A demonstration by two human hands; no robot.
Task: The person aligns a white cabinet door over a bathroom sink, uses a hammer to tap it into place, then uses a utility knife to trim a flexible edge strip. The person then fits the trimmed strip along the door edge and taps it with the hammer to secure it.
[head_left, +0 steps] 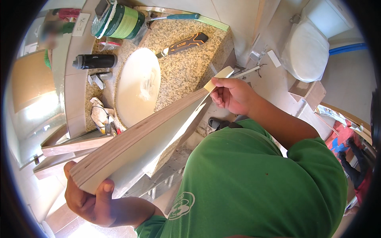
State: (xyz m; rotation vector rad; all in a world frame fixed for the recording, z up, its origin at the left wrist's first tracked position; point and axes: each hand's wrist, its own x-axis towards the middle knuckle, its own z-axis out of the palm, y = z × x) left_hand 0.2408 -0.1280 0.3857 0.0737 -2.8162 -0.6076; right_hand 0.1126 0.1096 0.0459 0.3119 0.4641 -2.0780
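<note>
A long board [139, 133] with a wood-grain edge and a pale face slants across the view from lower left to upper centre. My left hand [95, 204] is wrapped round its near end, the thumb on the pale face and fingers behind. At the far end, my right hand [236, 95] pinches a thin pale yellow strip [210, 85] between thumb and fingers. This strip lies at the end of the wood-grain edge, and its tip curls up beyond my thumb. Below the thumb, the other fingers are curled in.
Beyond the board is a granite counter [182, 75] with a white basin [137, 91], a handsaw-like tool [184, 44], a hammer [178, 16], a green bucket [123, 23] and a black bottle [97, 61]. A wrapped toilet [305, 51] stands right; wooden drawers [79, 144] sit left.
</note>
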